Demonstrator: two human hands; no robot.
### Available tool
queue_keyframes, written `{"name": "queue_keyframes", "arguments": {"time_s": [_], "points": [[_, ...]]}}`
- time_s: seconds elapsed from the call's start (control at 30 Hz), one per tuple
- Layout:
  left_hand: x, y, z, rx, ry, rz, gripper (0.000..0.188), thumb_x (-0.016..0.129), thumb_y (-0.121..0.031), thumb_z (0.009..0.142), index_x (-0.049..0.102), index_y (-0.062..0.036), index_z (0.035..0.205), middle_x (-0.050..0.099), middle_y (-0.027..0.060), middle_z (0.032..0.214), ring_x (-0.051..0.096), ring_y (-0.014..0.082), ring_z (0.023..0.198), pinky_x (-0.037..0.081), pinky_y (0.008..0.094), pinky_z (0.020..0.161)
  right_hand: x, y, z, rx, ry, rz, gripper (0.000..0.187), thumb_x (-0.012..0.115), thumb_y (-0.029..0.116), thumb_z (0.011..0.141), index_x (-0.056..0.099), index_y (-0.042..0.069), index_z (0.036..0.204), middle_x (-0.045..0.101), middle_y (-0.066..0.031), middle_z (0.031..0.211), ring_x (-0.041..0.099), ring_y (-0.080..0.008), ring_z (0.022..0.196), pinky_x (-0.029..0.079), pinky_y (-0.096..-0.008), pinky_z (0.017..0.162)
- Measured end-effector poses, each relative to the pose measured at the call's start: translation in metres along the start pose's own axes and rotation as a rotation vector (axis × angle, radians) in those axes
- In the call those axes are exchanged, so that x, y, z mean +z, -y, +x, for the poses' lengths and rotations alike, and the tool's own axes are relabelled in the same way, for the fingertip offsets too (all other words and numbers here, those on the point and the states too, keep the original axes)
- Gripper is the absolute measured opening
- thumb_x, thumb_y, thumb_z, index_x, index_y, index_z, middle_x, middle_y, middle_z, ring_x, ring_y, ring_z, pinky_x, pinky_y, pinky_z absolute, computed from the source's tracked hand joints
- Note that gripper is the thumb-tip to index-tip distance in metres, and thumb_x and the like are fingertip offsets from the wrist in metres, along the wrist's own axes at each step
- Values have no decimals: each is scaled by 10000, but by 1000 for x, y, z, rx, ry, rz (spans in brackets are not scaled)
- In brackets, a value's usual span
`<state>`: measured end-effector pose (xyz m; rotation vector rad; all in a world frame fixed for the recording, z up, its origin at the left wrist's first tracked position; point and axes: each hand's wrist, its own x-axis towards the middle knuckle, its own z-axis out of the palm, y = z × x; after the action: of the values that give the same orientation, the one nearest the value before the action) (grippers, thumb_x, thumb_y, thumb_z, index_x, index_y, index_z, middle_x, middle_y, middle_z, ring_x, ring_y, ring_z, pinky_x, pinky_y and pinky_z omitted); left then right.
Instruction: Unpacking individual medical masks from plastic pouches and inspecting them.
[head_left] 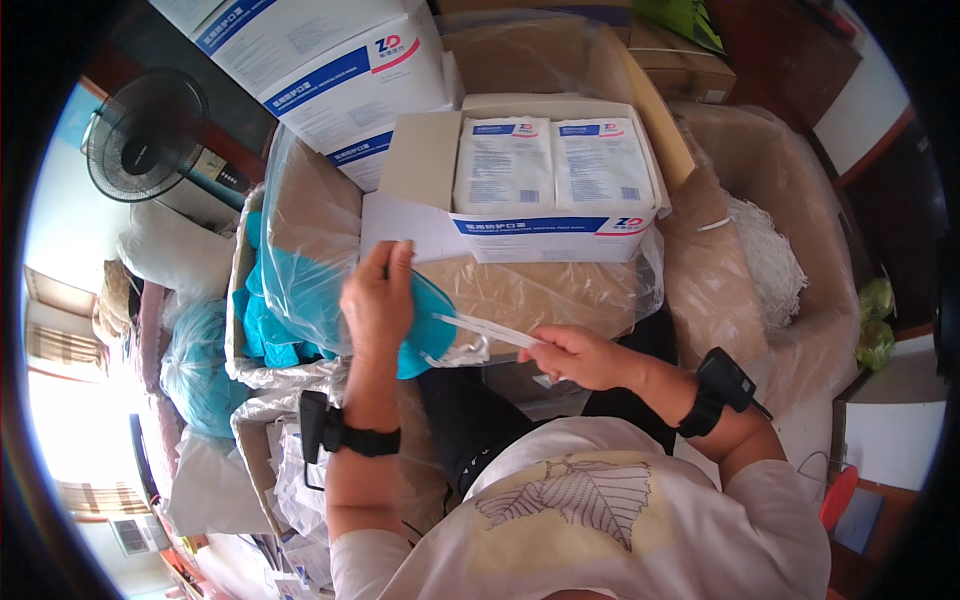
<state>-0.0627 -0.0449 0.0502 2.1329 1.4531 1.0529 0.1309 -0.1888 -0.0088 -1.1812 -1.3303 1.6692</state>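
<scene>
My left hand (378, 300) is closed on the edge of a teal face mask (425, 325), held over my lap with its curved side to the right. White elastic straps (488, 329) stretch from the mask toward my right hand (575, 356), whose fingers pinch their far end. Just beyond both hands stands an open white and blue carton (545, 228). Two stacks of white packets with printed fronts (503, 165) fill it side by side. Its flap hangs out to the left. Part of the mask is hidden behind my left hand.
Left of my hands, a plastic-lined box (240, 345) holds many teal masks (270, 320). To the right, another lined carton (825, 190) contains a heap of white straps (765, 265). Stacked white and blue cartons (330, 75) rise behind, near a black fan (148, 135).
</scene>
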Motion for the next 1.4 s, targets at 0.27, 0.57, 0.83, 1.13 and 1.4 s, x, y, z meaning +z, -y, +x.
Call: {"name": "queue_keyframes", "arguments": {"time_s": [0.27, 0.57, 0.83, 1.13, 1.4], "points": [[-22, -35, 23, 28, 49, -174, 303, 533, -295, 878, 621, -11, 817, 594, 93, 650, 519, 130, 596, 424, 274, 587, -8, 8, 32, -159, -30, -521, 327, 443, 265, 920, 512, -25, 1054, 545, -137, 808, 530, -297, 759, 429, -342, 699], [-36, -77, 32, 280, 34, -31, 207, 609, -253, 814, 628, -47, 816, 593, 133, 668, 596, 261, 612, 452, 313, 565, 22, -16, 52, -136, 383, 215, 431, 302, 338, 961, 463, 7, 1184, 602, -97, 1025, 510, -168, 1016, 366, -280, 904], [-59, -16, 36, 387, -16, 224, 139, 636, -191, 782, 621, -54, 765, 587, 93, 703, 584, 259, 626, 451, 315, 549, 20, 2, 3, 263, 511, 571, 337, 357, 310, 952, 512, 13, 982, 427, 13, 690, 448, -78, 602, 461, -254, 626], [-10, 11, -84, 378, 961, -24, 666, 598, -642, 651, 603, -143, 1092, 629, 175, 805, 609, 338, 782, 475, 391, 695, 11, 16, 6, 247, 470, -164, 296, 404, 270, 922, 545, 12, 888, 470, 0, 639, 469, -99, 525, 440, -244, 517], [20, 23, -123, -50, 1396, -360, 294, 520, -340, 852, 612, -67, 915, 625, 97, 767, 597, 223, 715, 455, 325, 662, 6, 18, -5, 346, 425, -292, 234, 429, 218, 912, 542, 14, 891, 560, -23, 708, 542, -96, 618, 449, -229, 570]]}}
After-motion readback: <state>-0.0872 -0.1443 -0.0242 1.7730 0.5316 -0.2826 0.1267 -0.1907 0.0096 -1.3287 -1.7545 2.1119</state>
